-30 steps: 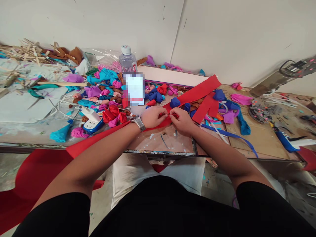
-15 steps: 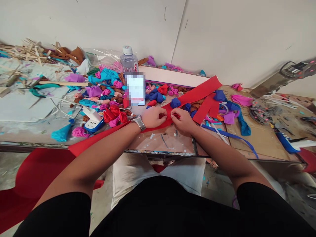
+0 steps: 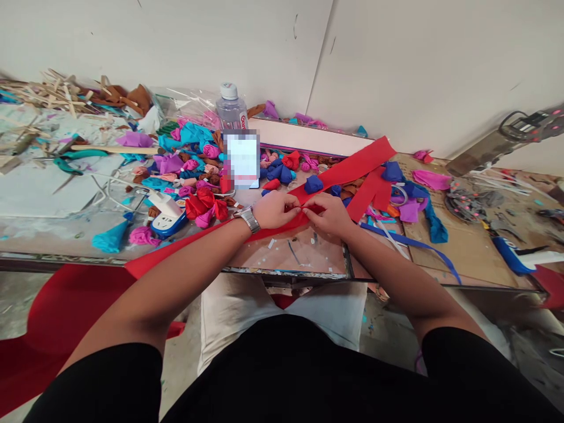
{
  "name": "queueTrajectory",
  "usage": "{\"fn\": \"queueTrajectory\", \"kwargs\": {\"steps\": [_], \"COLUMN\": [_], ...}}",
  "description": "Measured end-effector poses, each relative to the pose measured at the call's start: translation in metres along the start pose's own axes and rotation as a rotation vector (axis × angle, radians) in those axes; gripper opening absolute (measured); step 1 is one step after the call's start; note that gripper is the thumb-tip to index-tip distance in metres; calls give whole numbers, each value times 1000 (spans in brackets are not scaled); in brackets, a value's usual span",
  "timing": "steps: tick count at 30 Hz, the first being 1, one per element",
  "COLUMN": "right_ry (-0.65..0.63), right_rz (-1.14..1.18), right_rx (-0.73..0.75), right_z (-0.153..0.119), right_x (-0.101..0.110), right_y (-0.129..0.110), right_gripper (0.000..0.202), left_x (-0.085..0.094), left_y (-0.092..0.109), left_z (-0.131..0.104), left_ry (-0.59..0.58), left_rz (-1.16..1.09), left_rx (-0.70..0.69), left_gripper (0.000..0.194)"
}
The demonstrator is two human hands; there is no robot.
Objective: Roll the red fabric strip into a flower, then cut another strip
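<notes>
My left hand (image 3: 277,210) and my right hand (image 3: 326,214) meet over the table's front part, fingertips almost touching. Both are closed in a pinch on a long red crepe paper strip (image 3: 198,242), which trails left under my left forearm and over the table edge. Another red strip (image 3: 356,161) slants away to the back right, just beyond my fingers. A blue crumpled paper piece (image 3: 314,184) lies on it. Red and blue rolled paper flowers (image 3: 277,170) are heaped behind my left hand.
A lit phone (image 3: 242,158) leans against a clear bottle (image 3: 231,108). A power strip (image 3: 168,222) with a white plug stands left of my wrist. Teal-handled pliers (image 3: 68,164) and wood sticks (image 3: 59,91) lie farther left. A blue ribbon (image 3: 418,245) and cardboard (image 3: 467,252) are on the right.
My right hand has turned slightly, its fingers now stretching toward my left fingertips. The red strip between my hands has shifted a little; the rest stays put.
</notes>
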State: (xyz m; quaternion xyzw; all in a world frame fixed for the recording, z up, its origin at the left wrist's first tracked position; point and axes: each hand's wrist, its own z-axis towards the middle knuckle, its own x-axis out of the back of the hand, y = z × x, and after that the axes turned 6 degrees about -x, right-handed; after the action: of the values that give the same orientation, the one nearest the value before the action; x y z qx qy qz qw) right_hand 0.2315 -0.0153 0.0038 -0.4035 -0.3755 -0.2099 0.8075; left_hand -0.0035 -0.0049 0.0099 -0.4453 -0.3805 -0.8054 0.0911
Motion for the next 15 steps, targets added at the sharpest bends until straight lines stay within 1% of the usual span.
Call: {"fn": "queueTrajectory", "kwargs": {"steps": [5,9,12,15], "right_ry": [4,18,9,16], "right_rz": [9,-4,-15,-24], "right_rx": [9,8,21,48], "right_z": [0,0,0,-1], "right_x": [-1,-2,-3,-3], "right_y": [2,2,4,6], "right_gripper": [24,29,29,26], "left_x": [1,2,3,4], "left_y": [0,0,1,3], "left_z": [0,0,1,2], "left_ry": [-13,-52,-84,-92], "left_rz": [9,6,29,47], "left_rx": [10,14,27,46], "left_gripper": [29,32,32,33]}}
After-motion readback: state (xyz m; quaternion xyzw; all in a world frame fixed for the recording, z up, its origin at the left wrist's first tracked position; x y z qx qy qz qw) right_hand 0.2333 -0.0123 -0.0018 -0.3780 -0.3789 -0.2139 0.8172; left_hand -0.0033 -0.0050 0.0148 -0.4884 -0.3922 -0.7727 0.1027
